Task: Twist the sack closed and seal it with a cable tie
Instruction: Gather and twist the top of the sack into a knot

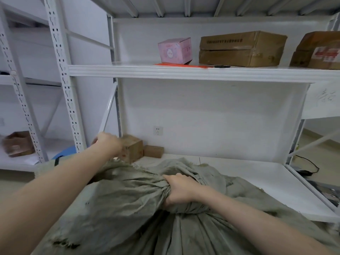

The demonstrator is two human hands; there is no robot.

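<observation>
A grey-green burlap sack (pixel 128 205) lies across the lower shelf in front of me. My right hand (pixel 179 190) grips its gathered, twisted neck. The frayed open end of the sack spreads out beyond that grip toward the back. My left hand (pixel 106 142) is raised off the sack at the left, blurred, in front of a small cardboard box; its fingers are hidden behind the back of the hand. Orange cable ties (pixel 182 65) lie flat along the front of the upper shelf, well above both hands.
White metal shelving surrounds me, with a perforated upright (pixel 62 76) at the left. The upper shelf carries a pink box (pixel 174 50), two cardboard boxes (pixel 241 48) and a black pen (pixel 222 66). Two small cartons (pixel 136 150) stand at the lower shelf's back left.
</observation>
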